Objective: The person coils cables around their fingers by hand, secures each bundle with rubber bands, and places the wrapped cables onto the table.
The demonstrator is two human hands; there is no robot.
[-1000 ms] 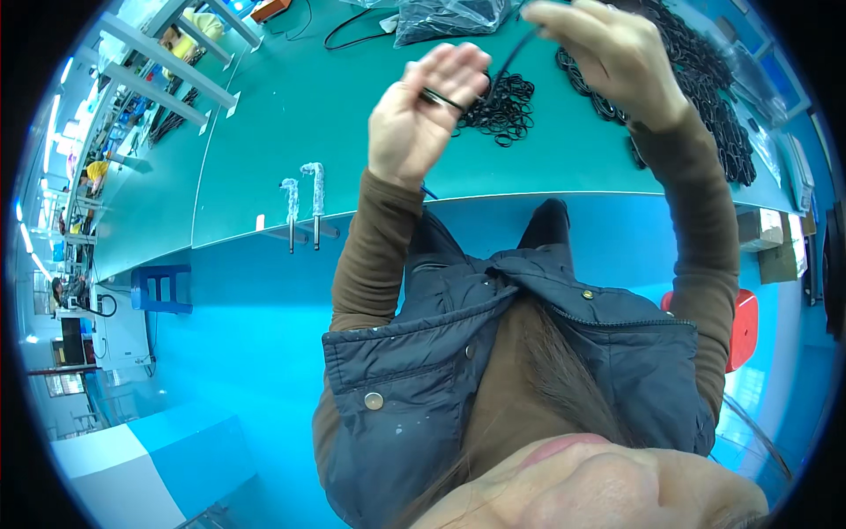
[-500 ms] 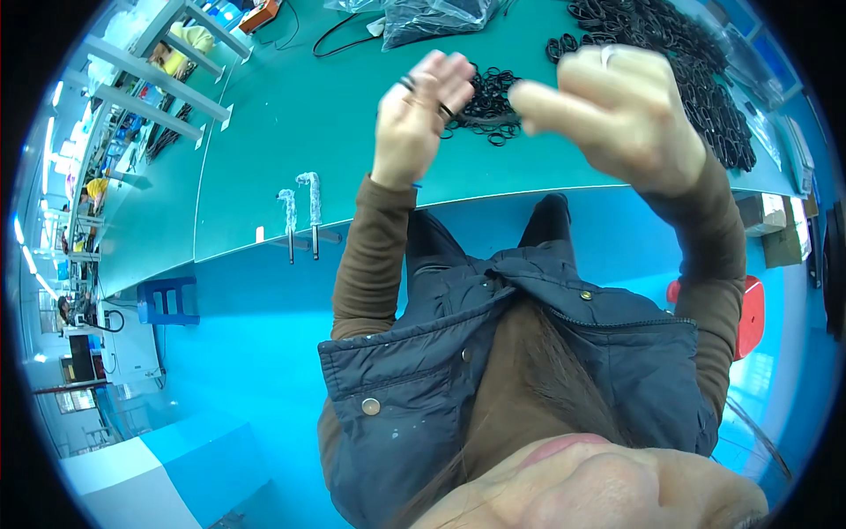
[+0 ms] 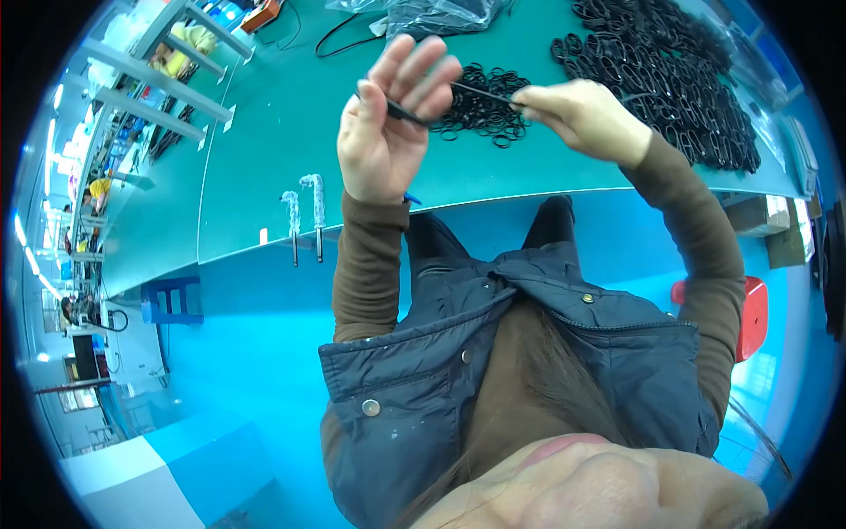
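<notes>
Over the green table, a thin black cord runs between my two hands. My left hand is raised with its palm showing and its fingers upright. A thicker dark length of the cord crosses that palm, held near the thumb. To the right, my right hand pinches the cord's other end between thumb and fingertips. Behind and below the cord lies a loose pile of small black rings, partly hidden by my left hand. Whether the cord is a cable or a stretched band, I cannot tell.
Rows of bundled black coils cover the table's right side. A clear plastic bag lies at the back. Two plastic-wrapped rods stick out over the front edge at left. A grey frame stands far left. A red stool is at right.
My right hand has drawn back and opened from a fist-like shape into a pinch on the cord. My left hand has shifted left, and the cord now stretches between both hands.
</notes>
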